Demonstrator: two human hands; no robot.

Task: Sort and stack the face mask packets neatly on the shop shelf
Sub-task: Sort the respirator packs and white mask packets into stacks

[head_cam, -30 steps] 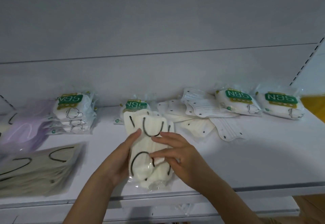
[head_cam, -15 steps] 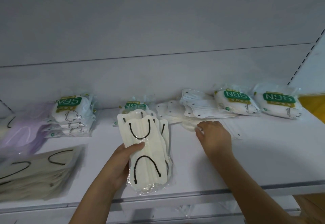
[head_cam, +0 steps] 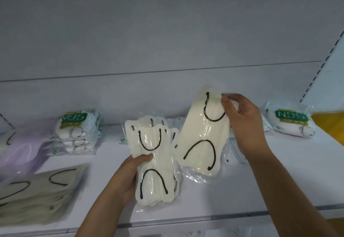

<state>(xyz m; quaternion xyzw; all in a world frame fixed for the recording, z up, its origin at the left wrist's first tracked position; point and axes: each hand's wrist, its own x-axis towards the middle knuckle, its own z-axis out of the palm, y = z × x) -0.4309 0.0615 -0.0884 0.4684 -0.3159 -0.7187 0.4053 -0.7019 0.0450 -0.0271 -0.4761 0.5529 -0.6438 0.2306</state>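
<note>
Mid-sort: left hand grips a bundle of cream black-looped mask packets above the white shelf, right hand pinches another cream packet beside it; green-labelled N95 packs and loose white masks remain unstacked.

Bare white shelf surface open at right front, between the right forearm and the green-labelled N95 packet at far right rear. Another bare strip at left centre, between the stack of green-labelled N95 packets and the cream packets with black ear loops gripped in the left hand. Front left blocked by a flat pile of beige masks in clear wrap; lilac packets behind it. Loose white masks clutter the rear centre, under the lifted cream packet pinched by the right hand.
</note>
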